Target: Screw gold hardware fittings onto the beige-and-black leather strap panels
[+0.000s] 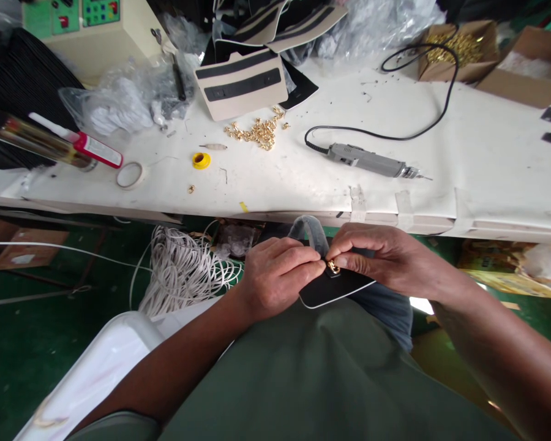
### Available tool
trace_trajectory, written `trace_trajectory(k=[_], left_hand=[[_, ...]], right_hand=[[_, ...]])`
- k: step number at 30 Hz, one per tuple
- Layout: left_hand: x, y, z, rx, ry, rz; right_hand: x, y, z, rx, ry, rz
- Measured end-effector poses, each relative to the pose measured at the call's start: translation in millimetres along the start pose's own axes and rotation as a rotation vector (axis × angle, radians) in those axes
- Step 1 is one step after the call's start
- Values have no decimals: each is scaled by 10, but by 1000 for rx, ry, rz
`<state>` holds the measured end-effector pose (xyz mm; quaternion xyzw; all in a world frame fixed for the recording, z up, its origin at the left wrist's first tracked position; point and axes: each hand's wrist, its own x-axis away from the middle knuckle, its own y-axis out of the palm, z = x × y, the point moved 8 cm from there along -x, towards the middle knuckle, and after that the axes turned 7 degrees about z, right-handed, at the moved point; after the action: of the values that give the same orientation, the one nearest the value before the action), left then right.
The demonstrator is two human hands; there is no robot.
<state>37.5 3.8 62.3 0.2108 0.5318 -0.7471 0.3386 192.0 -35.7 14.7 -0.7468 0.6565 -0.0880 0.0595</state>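
Note:
My left hand (280, 275) is closed around the left side of a black panel with a pale edge (333, 293), held over my lap. A grey strap (311, 228) loops up behind the fingers. At the panel's middle sits a small gold metal fitting (333, 267), which my right hand (386, 257) pinches between thumb and forefinger. My left fingertips come close to that fitting, and the panel's upper part is hidden behind both hands. On the bench lies a heap of similar gold fittings (258, 132), beside beige panels with black strips (241, 84).
A grey electric screwdriver (367, 160) with a black cable lies on the bench (496, 159). Left of it are a yellow ring (201, 160), a tape roll (129, 176) and a red-and-white tube (96, 149). A cardboard box (459, 52) holds gold parts. White cord (179, 269) is piled below.

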Motion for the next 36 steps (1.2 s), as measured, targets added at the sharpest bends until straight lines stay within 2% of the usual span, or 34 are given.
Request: trace_trajectory(k=[5,11,17,29,36], left_hand=[[3,20,-3,8,-18,3],[43,63,-17,58,-36,-10],[51,66,-58,88,-71,9],[78,77,-124,150,-143,15],[79,91,-118,151,-146,32]], right_hand=[[32,-8,-13,34,9,76],[74,10,-7,69,9,89],[81,-65,30,20,64,217],[128,-66,-49,82,9,42],[100,-61,-105,192,-105,195]])
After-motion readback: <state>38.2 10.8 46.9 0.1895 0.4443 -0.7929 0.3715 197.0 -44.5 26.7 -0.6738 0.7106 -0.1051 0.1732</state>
